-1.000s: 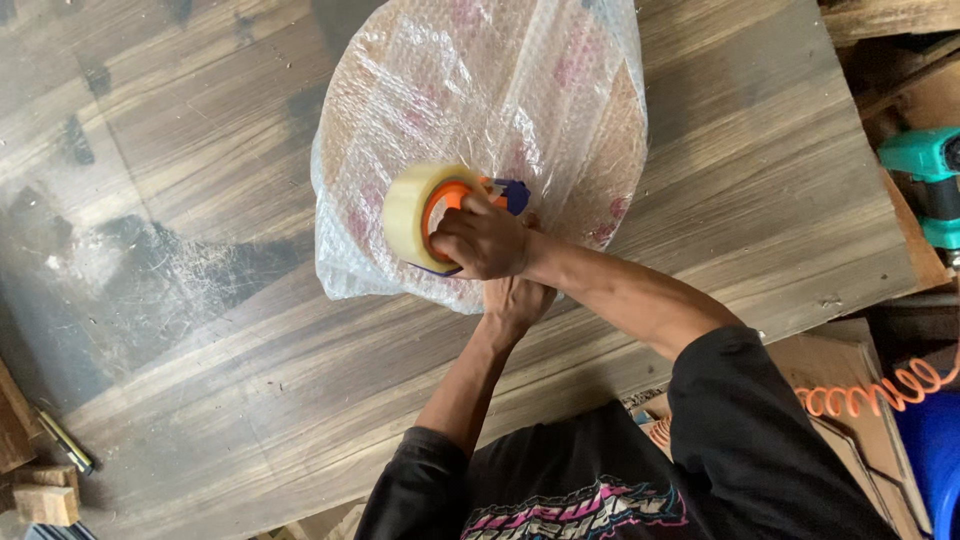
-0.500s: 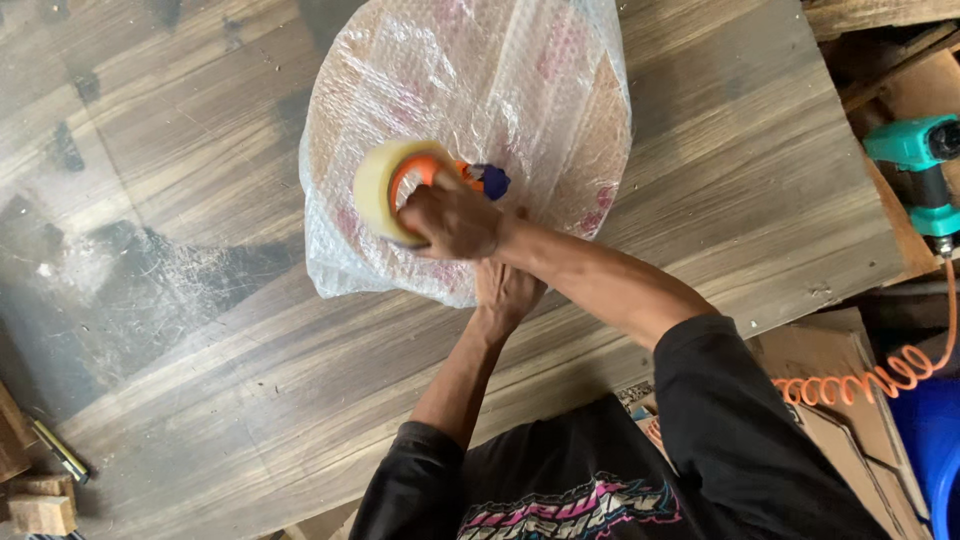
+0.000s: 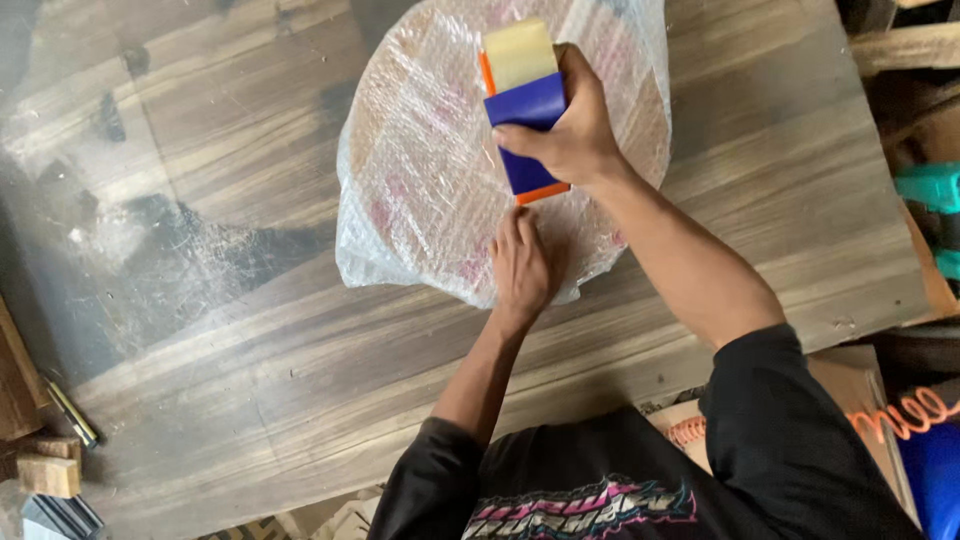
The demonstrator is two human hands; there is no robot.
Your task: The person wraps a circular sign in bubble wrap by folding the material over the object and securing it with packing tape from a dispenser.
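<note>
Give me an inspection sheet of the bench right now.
Surface: wooden table, partly under a clear sheet.
Job's things: round bundle in bubble wrap, lying flat; tape dispenser on top of it.
Clutter: wood blocks and pencil at the table's left edge.
Hands: right hand grips the dispenser; left hand presses flat on the bundle.
Cables: orange coiled hose.
Surroundings: teal drill, cardboard box.

Left hand (image 3: 522,268) pressed flat, fingers together, arm extended; right hand (image 3: 570,125) clenched in a grip, forearm stretched forward above it.
</note>
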